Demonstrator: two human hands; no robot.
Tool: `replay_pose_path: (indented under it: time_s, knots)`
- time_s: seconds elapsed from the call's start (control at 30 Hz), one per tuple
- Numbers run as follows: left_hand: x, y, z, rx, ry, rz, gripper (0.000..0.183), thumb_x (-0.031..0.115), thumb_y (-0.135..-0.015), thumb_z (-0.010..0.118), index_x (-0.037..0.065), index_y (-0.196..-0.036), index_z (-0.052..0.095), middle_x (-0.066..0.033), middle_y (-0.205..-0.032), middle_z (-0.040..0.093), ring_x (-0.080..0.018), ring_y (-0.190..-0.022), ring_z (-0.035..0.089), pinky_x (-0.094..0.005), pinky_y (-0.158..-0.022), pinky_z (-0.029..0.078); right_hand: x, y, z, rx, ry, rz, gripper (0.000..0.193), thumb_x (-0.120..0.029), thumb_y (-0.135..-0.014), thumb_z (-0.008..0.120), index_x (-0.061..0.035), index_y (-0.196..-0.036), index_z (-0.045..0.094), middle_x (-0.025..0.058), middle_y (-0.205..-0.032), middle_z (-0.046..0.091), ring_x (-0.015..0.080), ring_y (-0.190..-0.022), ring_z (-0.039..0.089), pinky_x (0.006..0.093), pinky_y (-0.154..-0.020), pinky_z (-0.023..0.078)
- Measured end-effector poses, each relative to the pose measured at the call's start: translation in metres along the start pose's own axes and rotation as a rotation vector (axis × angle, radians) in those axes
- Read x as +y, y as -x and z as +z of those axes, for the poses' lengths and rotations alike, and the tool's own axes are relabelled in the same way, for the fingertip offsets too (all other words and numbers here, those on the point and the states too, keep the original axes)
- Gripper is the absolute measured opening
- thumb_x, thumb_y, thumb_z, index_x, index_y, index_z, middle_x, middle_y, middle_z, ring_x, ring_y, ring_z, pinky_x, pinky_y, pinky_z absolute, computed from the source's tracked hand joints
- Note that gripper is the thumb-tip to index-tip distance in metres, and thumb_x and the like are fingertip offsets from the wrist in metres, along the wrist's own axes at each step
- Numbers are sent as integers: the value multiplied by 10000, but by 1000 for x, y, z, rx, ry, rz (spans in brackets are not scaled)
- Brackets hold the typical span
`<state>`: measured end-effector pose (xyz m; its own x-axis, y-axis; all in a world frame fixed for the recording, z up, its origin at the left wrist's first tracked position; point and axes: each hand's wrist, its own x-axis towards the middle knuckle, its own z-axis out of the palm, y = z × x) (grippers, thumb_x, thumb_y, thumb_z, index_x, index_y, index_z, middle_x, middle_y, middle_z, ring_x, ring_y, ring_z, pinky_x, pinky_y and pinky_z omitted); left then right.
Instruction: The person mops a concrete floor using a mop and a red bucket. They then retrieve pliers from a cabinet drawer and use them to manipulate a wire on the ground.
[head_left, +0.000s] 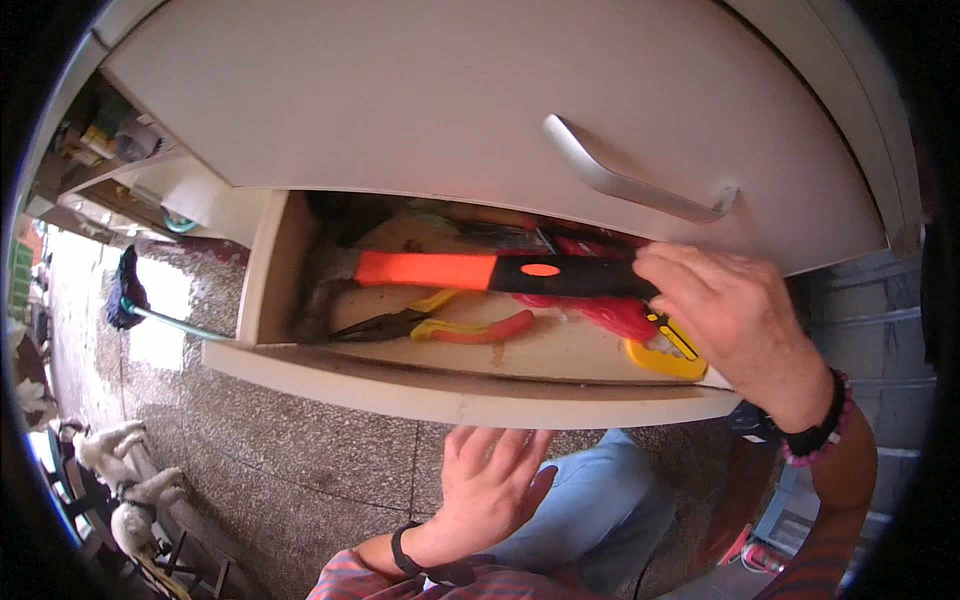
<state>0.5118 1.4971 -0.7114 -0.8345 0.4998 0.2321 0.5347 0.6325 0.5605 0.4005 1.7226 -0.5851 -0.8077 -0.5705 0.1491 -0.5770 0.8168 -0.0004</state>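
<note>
My right hand point(715, 310) is closed round the end of a hammer's point(430, 271) orange and black handle. The hammer spans the pulled-out drawer point(470, 400), and its dark head sits in shadow at the drawer's left end. Just below the handle lies a pair of long-nose pliers point(405, 325) with yellow and red grips. Red plastic-like material point(615, 315) and a yellow piece with black parts point(665, 358) lie by my right hand. Against the outside of the drawer front, my left hand point(490, 480) rests with its fingers stretched out; their tips are hidden by the edge.
Above the drawer is a pale cabinet door point(450, 90) with a curved metal handle point(640, 185). More items sit in shadow at the drawer's back. A mop point(128, 290) and a white dog point(130, 490) are on the left. My blue-clad leg point(590, 500) is below the drawer.
</note>
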Motion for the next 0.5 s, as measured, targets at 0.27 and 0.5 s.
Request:
replay_pose_path:
  time_s: [0.27, 0.5]
  knots:
    - [0, 1, -1, -42, -56, -34, 514, 292, -634, 746, 129, -1103, 613, -71, -1171, 483, -294, -1117, 378, -497, -878, 362, 4, 23, -31, -341, -606, 177, 222, -30, -784, 635, -27, -1005, 647, 144, -702, 629, 313, -644, 627, 369, -590, 502]
    - [-2, 4, -1, -84, -26, -6, 661, 258, -611, 763, 64, -1208, 557, -151, -1236, 454, -372, -1186, 337, -528, -1014, 245, 9, 4, -19, -638, 172, 420, 451, -46, -845, 542, -111, -1287, 483, 142, -653, 590, 290, -621, 621, 388, -613, 492]
